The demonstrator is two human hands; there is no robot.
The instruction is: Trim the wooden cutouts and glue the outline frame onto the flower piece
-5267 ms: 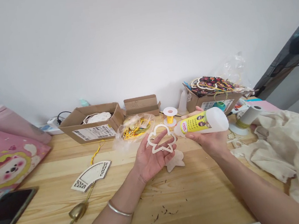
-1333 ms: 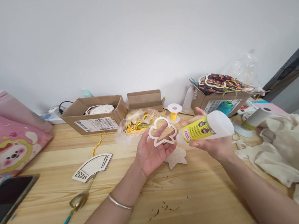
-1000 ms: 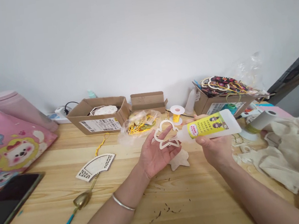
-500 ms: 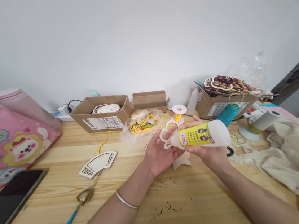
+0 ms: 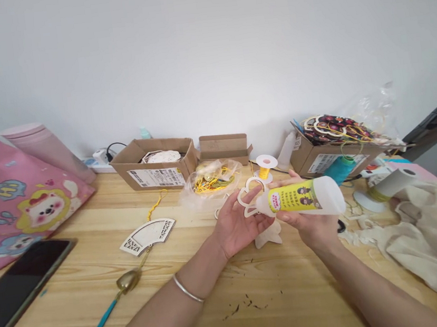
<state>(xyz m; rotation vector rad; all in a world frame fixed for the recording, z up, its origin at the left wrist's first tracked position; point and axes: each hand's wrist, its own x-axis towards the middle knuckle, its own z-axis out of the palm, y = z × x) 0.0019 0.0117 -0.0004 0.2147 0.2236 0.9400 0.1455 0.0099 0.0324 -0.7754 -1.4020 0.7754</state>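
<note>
My right hand (image 5: 316, 228) is wrapped round a white glue bottle (image 5: 332, 195) with a yellow label, tilted on its side with its nozzle end toward the left. My left hand (image 5: 236, 227) holds a thin pale wooden cutout frame (image 5: 242, 196) with a scalloped outline, and the bottle's tip is over it. Whether the tip touches the wood I cannot tell. Below the hands a pale wooden piece (image 5: 267, 235) lies on the table, partly hidden. To the left lies a fan-shaped wooden ornament (image 5: 148, 236) with a yellow cord and a gold and teal tassel (image 5: 99, 326).
A cardboard box (image 5: 155, 163) of wooden pieces and a plastic bag (image 5: 212, 180) of yellow cords stand behind. Another box (image 5: 327, 158) holds patterned fabric. A yellow thread spool (image 5: 265, 167), a cream cloth (image 5: 426, 233), a phone (image 5: 22, 288) and a pink bag (image 5: 36, 207) surround the hands.
The whole view has shifted slightly, so things appear a little further right. Both hands keep their hold on the bottle and the wooden frame.
</note>
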